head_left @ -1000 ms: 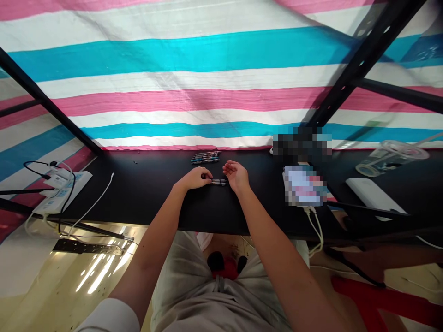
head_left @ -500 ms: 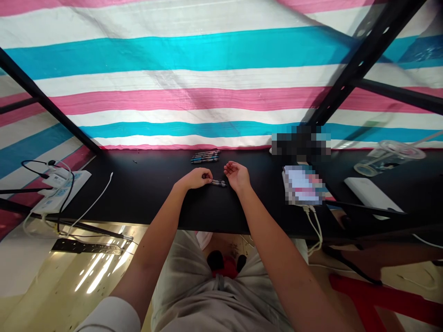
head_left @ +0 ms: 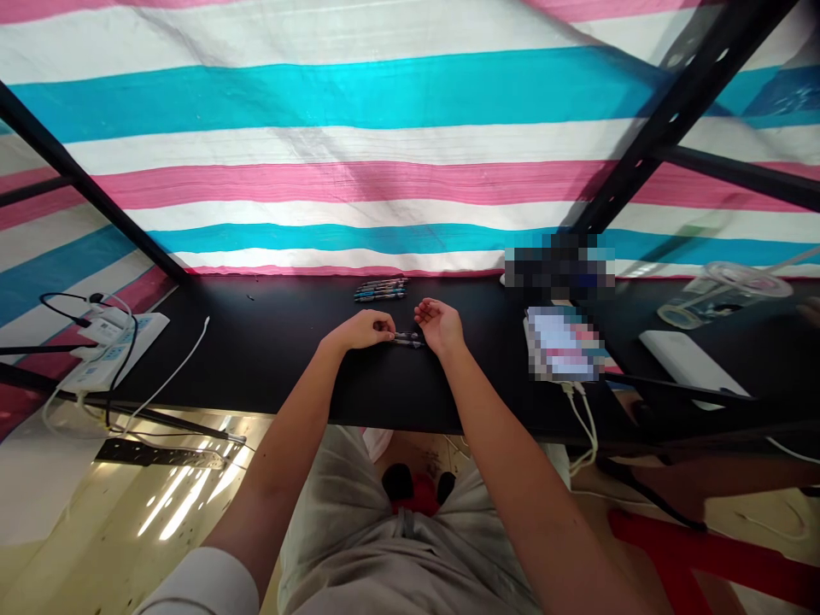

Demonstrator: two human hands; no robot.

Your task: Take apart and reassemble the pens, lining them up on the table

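Observation:
On the black tabletop (head_left: 269, 359), my left hand (head_left: 364, 330) has its fingers closed around the left ends of a few pens (head_left: 407, 339). Those pens lie roughly crosswise, and how many there are I cannot tell. My right hand (head_left: 441, 326) rests just right of the pens, palm turned inward and fingers loosely curled apart, with nothing in it. Its wrist side is close to the pens' right ends. Farther back lies a row of several pens (head_left: 381, 289), side by side, some with blue parts.
At the left, a white power strip (head_left: 128, 350) holds plugs, and a white cable (head_left: 172, 376) trails from it. On the right are a blurred-out phone-like device (head_left: 564, 342), a white power bank-like block (head_left: 692, 367) and a clear plastic cup (head_left: 723, 295). A striped tarp (head_left: 359, 184) hangs behind.
The pens under my left hand have shifted very slightly to the right. Both hands keep nearly the same place, and the row at the back is unchanged.

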